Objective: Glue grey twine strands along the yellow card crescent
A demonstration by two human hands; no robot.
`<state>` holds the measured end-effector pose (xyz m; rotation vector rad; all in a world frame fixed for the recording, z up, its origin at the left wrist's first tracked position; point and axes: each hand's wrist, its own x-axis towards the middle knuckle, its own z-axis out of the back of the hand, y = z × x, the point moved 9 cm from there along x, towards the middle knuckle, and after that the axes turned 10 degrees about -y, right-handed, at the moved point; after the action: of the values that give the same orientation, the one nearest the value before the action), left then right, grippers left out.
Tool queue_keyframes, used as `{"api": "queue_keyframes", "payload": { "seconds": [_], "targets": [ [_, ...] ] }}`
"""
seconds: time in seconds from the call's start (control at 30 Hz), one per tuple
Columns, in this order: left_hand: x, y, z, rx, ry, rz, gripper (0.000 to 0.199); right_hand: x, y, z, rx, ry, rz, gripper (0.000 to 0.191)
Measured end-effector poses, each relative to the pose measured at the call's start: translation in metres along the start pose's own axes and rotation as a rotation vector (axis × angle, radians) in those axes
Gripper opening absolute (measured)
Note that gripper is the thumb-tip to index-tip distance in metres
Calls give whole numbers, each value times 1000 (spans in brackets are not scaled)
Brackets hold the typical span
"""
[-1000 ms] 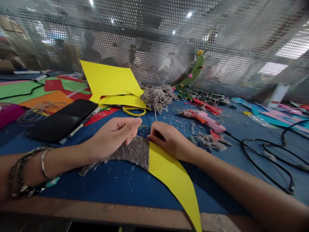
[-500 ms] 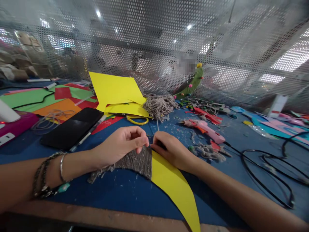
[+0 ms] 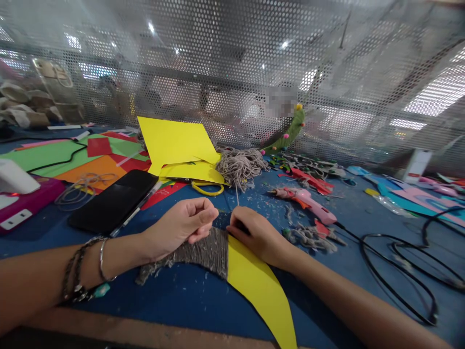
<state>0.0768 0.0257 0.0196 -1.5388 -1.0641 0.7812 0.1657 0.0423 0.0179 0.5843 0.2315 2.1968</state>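
Note:
A crescent of yellow card (image 3: 262, 286) lies curved across the table, its right part bare. Grey yarn wrapping (image 3: 203, 254) covers its left part in close rows, with frayed ends at the left tip. My right hand (image 3: 259, 237) is closed in a pinch at the card's upper edge, where the wrapping stops. A strand of yarn (image 3: 237, 194) runs from the tangled yarn pile (image 3: 242, 165) into that hand. My left hand (image 3: 185, 225) is curled just above the wrapped part, thumb pressed to the fingers; what it pinches, if anything, cannot be made out.
A black phone (image 3: 114, 201), yellow-handled scissors (image 3: 208, 189) and yellow card sheets (image 3: 178, 140) lie behind my left hand. A pink glue gun (image 3: 307, 203) with a black cable (image 3: 392, 286) lies right, near yarn scraps (image 3: 312, 237). A perforated metal screen (image 3: 225, 72) stands behind.
My left hand has drawn slightly left and away from the right hand, its fingers curling tighter. The right hand stays at the card's edge. The whole view has shifted a little.

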Motion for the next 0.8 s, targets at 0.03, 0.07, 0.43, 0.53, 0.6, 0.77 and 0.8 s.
{"api": "queue_keyframes", "payload": {
  "seconds": [0.03, 0.07, 0.43, 0.53, 0.6, 0.77, 0.8],
  "targets": [
    [0, 0, 1, -4, -8, -10, 40, 0, 0, 0, 2, -6, 6, 15],
    [0, -1, 2, -2, -19, -21, 41, -1, 0, 1, 6, -15, 13, 15],
    [4, 3, 14, 7, -131, 20, 43, -1, -3, -2, 11, -8, -12, 17],
    [4, 3, 16, -1, -169, 44, 40, 0, -4, -2, 9, -9, -14, 16],
    [5, 3, 19, -6, -195, 56, 36, -1, -5, -2, 12, -5, -19, 15],
    [7, 6, 24, -1, -233, 78, 27, -1, -6, -3, 20, 1, -29, 15],
    [8, 7, 26, 4, -241, 77, 27, -1, -6, -3, 18, 1, -29, 15]
  ]
}}
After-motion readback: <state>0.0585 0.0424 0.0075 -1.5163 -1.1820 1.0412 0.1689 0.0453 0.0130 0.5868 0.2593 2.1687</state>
